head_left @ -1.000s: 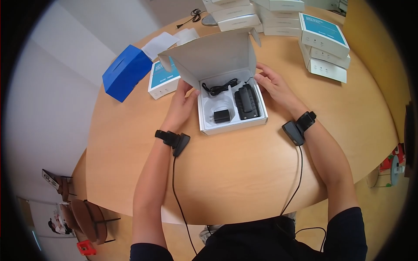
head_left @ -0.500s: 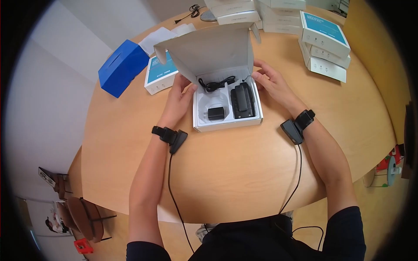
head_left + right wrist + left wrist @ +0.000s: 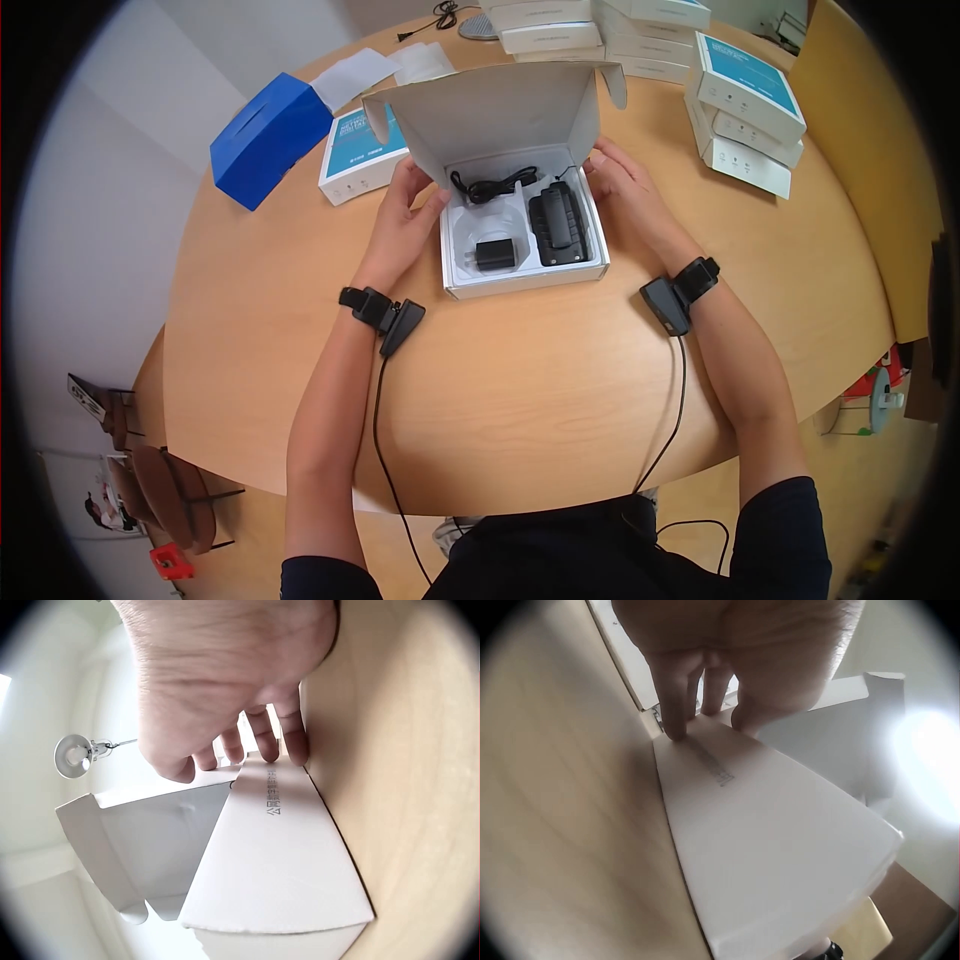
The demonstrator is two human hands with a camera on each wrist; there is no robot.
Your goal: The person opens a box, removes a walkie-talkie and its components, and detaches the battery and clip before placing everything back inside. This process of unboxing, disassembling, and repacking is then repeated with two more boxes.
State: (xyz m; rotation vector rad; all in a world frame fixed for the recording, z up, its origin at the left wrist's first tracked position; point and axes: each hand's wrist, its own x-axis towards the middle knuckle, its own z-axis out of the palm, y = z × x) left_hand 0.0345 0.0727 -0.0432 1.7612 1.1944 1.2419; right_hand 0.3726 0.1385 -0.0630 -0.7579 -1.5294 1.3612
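Note:
An opened white carton stands on the table, its lid raised at the back. Inside lie a coiled black cable, a black charger plug and a black handheld device with a clip, set in a white tray. My left hand touches the carton's left side near the back corner, fingertips on the cardboard in the left wrist view. My right hand is at the opposite side, its extended fingertips against the printed side panel.
Left of the carton are a blue box and a closed white-and-teal carton, with white papers behind. Stacked cartons stand at the back, more at the right. Wrist-camera cables trail toward me.
The head view has shifted slightly, and the blue box appears farther left and higher. The raised lid looks wider along its top edge. Both hands stay at the carton's sides.

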